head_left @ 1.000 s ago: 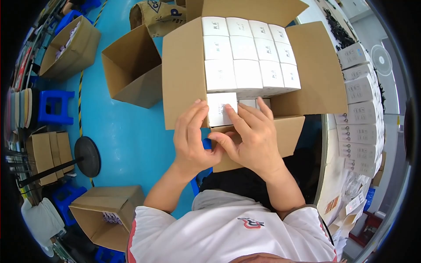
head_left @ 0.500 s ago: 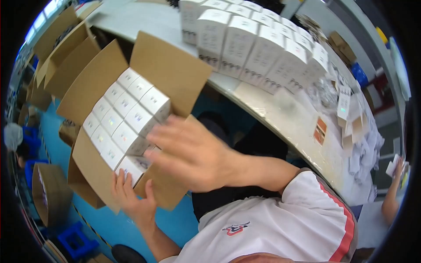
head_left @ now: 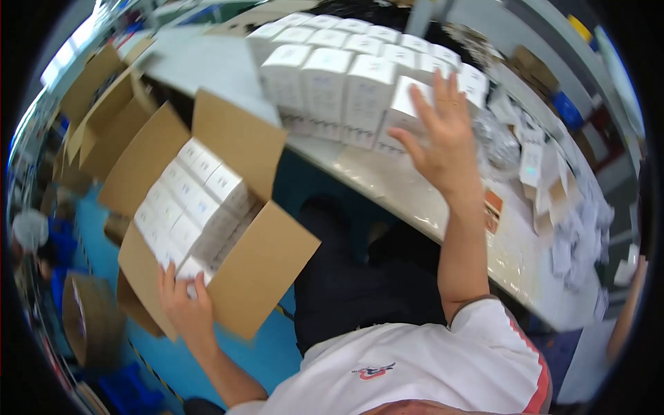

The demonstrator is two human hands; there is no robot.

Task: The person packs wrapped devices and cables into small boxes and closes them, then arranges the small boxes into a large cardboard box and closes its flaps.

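My left hand rests at the near corner of an open cardboard carton, fingers spread apart. Its fingertips touch or lie right by a white box in that corner. Rows of similar white boxes fill much of the carton, with a gap along the right side. Over the table, my right hand reaches with fingers spread. It is in front of the endmost white box in a group of upright white boxes. Whether the fingers touch that box, I cannot tell.
Crumpled plastic and torn packaging lie on the right of the table. An orange-brown card lies close to my right forearm. More open cartons stand at left. Another person's arm shows at far right.
My right hand has moved from above the carton up and right to the boxes on the table. My left hand stays at the carton's near corner. The view has shifted slightly.
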